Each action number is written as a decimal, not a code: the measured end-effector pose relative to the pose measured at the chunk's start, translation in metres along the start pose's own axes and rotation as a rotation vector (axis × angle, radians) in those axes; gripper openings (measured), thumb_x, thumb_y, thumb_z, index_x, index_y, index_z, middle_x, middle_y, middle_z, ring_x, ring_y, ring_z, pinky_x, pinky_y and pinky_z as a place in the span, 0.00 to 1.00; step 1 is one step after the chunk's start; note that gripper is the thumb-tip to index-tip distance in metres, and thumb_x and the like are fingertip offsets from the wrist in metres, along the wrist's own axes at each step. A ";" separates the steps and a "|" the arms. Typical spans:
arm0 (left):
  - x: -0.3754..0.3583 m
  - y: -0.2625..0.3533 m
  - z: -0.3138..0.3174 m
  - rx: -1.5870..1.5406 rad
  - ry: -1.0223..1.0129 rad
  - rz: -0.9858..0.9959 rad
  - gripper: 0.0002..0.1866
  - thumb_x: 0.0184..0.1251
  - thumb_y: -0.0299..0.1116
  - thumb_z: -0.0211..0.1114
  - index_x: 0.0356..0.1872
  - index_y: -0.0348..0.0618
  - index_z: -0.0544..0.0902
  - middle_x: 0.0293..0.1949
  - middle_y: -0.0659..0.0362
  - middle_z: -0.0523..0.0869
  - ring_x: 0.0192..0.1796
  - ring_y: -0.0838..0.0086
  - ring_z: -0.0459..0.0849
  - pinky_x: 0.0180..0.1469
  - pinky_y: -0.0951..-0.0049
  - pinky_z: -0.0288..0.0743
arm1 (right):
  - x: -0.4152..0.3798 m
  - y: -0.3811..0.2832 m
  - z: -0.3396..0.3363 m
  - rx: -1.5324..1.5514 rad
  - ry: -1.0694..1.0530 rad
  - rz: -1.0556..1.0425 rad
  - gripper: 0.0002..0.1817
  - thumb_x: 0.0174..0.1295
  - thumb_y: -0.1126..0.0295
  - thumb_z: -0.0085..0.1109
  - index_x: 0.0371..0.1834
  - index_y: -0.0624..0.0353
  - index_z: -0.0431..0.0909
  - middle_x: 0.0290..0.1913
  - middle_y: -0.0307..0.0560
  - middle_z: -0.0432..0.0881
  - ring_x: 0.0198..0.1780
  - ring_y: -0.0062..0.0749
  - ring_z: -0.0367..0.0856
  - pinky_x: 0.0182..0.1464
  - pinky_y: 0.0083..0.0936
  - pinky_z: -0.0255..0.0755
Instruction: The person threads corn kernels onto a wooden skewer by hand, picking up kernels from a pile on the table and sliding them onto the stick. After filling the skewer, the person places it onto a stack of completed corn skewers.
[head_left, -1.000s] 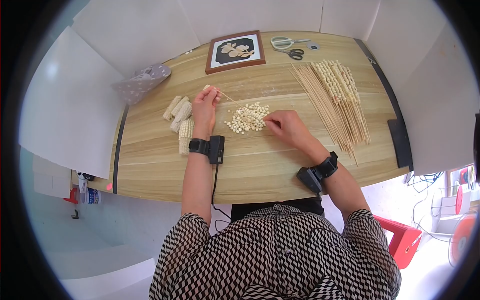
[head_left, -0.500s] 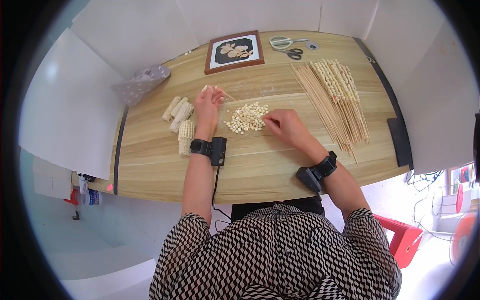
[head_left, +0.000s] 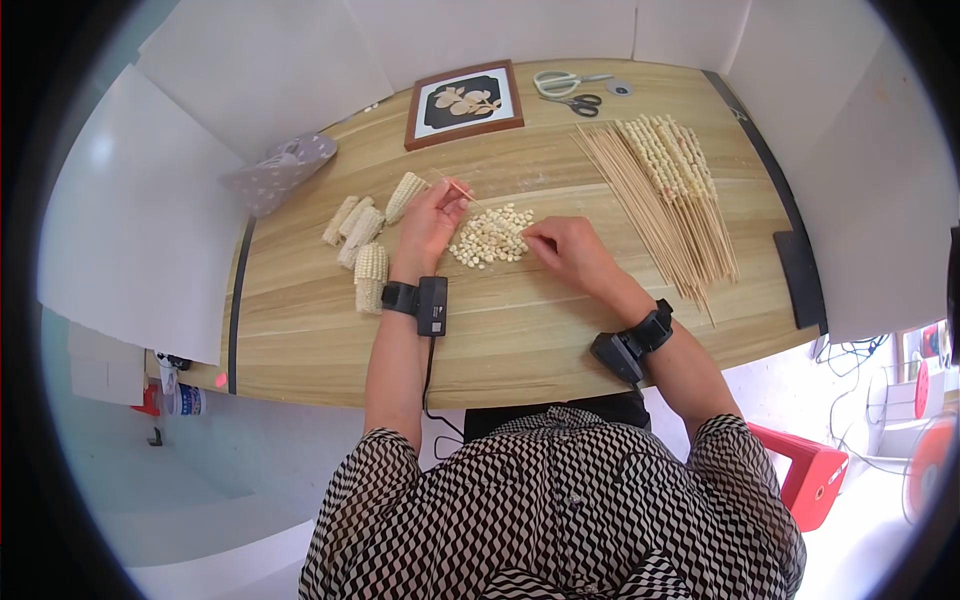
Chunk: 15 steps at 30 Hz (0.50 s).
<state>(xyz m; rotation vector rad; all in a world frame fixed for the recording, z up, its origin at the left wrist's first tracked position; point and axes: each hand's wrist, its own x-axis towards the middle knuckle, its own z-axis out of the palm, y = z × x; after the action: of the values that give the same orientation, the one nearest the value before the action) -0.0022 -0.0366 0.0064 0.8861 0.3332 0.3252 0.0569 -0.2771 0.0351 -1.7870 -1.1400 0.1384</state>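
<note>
My left hand (head_left: 432, 225) is closed around a thin wooden skewer (head_left: 462, 190), which slants over the far left edge of a heap of loose corn kernels (head_left: 490, 240). My right hand (head_left: 572, 250) pinches with thumb and forefinger at the heap's right edge; whatever lies between the fingertips is too small to make out. Left of my left hand lies a corn cob (head_left: 406, 196). Another cob (head_left: 371, 262), with part of its kernels gone, rests by my left wrist, and several stripped cobs (head_left: 360, 225) are beside it.
Bare skewers (head_left: 640, 205) lie at the right, next to a bundle of kernel-threaded skewers (head_left: 675, 165). At the back are a framed picture (head_left: 465, 104), green-handled scissors (head_left: 556, 84) and black-handled scissors (head_left: 585, 104). A grey patterned cloth item (head_left: 285, 172) sits at the left edge.
My left hand has shifted right and slightly nearer with the skewer, uncovering the cob behind it. My right hand stays at the heap's right edge.
</note>
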 end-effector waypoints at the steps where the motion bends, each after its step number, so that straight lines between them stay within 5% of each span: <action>1: -0.001 -0.002 0.005 0.000 -0.001 -0.002 0.09 0.69 0.30 0.56 0.40 0.34 0.78 0.38 0.52 0.83 0.40 0.69 0.82 0.40 0.77 0.78 | 0.000 0.000 0.000 0.002 0.011 0.005 0.07 0.57 0.73 0.55 0.32 0.65 0.80 0.31 0.58 0.81 0.34 0.51 0.79 0.37 0.36 0.73; 15: -0.016 -0.022 0.044 0.141 -0.095 -0.174 0.11 0.70 0.32 0.56 0.42 0.33 0.79 0.40 0.50 0.84 0.38 0.73 0.82 0.39 0.80 0.78 | 0.001 0.003 -0.002 -0.025 0.154 0.051 0.07 0.55 0.72 0.57 0.32 0.65 0.81 0.30 0.57 0.81 0.32 0.51 0.80 0.36 0.36 0.74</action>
<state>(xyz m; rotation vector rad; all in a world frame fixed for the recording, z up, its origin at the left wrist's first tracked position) 0.0049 -0.0865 0.0166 1.0007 0.3451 0.0991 0.0603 -0.2783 0.0345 -1.8167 -0.9906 0.0164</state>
